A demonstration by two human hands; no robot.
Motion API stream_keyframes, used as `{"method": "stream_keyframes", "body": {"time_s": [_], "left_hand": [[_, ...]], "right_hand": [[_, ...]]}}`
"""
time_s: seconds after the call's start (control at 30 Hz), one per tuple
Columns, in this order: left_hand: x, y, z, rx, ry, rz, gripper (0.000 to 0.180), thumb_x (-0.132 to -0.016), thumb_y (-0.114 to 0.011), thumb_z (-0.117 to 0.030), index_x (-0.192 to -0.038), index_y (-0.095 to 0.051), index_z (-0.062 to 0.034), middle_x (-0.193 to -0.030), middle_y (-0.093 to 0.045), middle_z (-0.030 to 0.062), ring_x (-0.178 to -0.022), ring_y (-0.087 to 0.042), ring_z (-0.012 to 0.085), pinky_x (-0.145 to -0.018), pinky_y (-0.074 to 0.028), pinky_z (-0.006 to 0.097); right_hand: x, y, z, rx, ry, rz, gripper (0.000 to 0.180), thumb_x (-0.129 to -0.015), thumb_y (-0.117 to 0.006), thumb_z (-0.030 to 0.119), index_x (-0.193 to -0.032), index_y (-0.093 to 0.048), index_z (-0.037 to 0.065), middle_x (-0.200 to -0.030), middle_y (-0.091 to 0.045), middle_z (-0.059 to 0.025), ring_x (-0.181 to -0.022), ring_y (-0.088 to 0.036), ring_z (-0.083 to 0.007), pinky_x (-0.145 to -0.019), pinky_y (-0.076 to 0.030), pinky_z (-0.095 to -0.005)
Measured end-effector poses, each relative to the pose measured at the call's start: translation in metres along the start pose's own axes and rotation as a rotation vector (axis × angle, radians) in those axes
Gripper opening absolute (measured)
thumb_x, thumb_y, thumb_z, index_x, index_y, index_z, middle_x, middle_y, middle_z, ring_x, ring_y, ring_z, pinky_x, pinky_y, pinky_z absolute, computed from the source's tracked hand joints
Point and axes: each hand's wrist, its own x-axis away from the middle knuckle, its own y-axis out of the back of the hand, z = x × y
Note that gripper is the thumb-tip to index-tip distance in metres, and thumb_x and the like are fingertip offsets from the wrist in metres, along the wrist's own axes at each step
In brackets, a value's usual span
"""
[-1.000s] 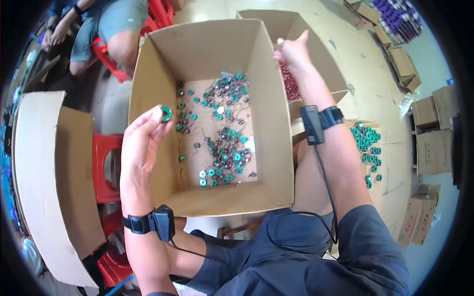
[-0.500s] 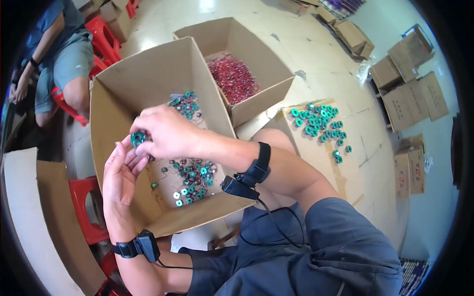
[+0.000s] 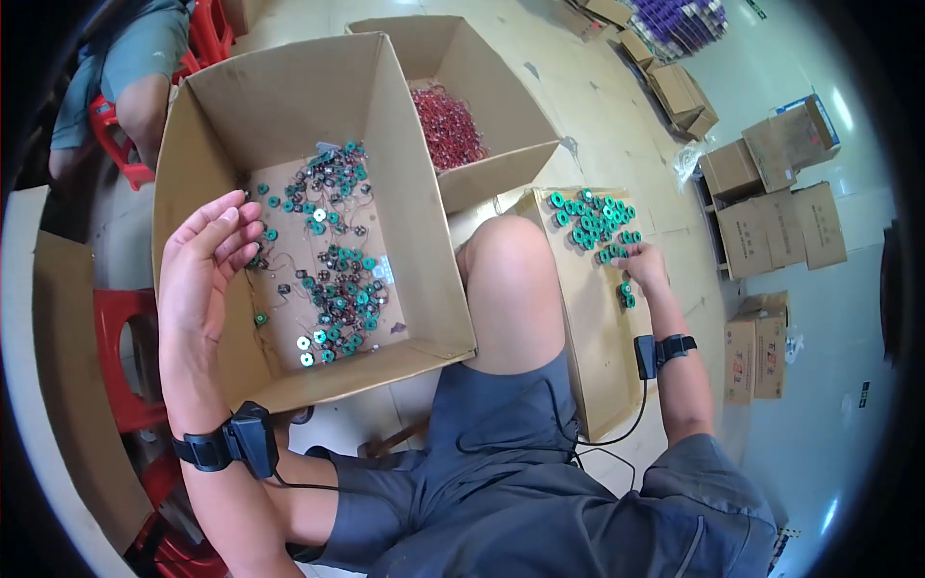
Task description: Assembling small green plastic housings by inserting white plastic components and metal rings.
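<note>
My left hand [image 3: 204, 265] hovers over the left side of a large cardboard box [image 3: 412, 202], its fingers loosely curled and apart, with nothing visible in them. Inside the box lie several green ring-shaped coils [image 3: 339, 258] with thin loose wires. Over on the right, the fingertips of my right hand [image 3: 644, 264] are pinched at a green ring-shaped coil [image 3: 618, 252]. That coil is at the lower edge of a cluster of similar coils [image 3: 588, 214] on a flat cardboard surface [image 3: 593, 356]. Below my fingers sit a few more coils [image 3: 627, 294].
Behind the large box stands another carton [image 3: 506, 178] holding a red heap of small parts [image 3: 447, 127]. Red stools [image 3: 125, 366] and a cardboard panel [image 3: 67, 385] are on the left. A seated person [image 3: 140, 77] is at far left. Stacked cartons [image 3: 771, 222] line the right wall.
My right hand has left the space over the box, where it held a green coil beside my left hand, and reached right to the coil cluster. The left hand has stayed over the box.
</note>
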Motion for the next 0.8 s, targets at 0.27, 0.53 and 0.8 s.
{"method": "stream_keyframes", "body": {"time_s": [0.27,0.53,0.8], "left_hand": [[-0.003,-0.001,0.011,-0.076,0.016,0.024,0.027,-0.095,-0.057,-0.012,-0.120,-0.059,0.0001,-0.104,-0.069,0.0095,-0.087,-0.067,0.0126,-0.077,-0.055,0.024],[0.002,0.004,0.011,-0.098,-0.001,-0.024,0.024,-0.095,-0.059,-0.014,-0.115,-0.062,0.0008,-0.102,-0.070,0.0097,-0.084,-0.066,0.0123,-0.075,-0.053,0.024],[-0.006,-0.007,0.012,-0.132,-0.055,-0.067,0.019,-0.095,-0.056,-0.009,-0.108,-0.065,0.0010,-0.091,-0.071,0.0078,-0.079,-0.065,0.0114,-0.070,-0.052,0.024]], "right_hand": [[0.018,-0.013,-0.020,0.306,0.039,-0.077,0.039,-0.059,-0.090,0.026,-0.086,-0.071,0.005,-0.085,-0.072,-0.0095,-0.076,-0.068,-0.0224,-0.073,-0.054,-0.0359],[0.030,0.002,0.040,0.219,-0.019,-0.021,0.043,-0.066,-0.087,0.020,-0.100,-0.069,0.000,-0.086,-0.070,-0.0097,-0.080,-0.066,-0.0168,-0.074,-0.052,-0.0328],[0.153,-0.011,0.284,-0.227,0.762,0.392,0.038,-0.084,-0.074,0.015,-0.116,-0.063,-0.003,-0.090,-0.063,-0.0014,-0.085,-0.059,-0.0087,-0.079,-0.049,-0.0232]]}}
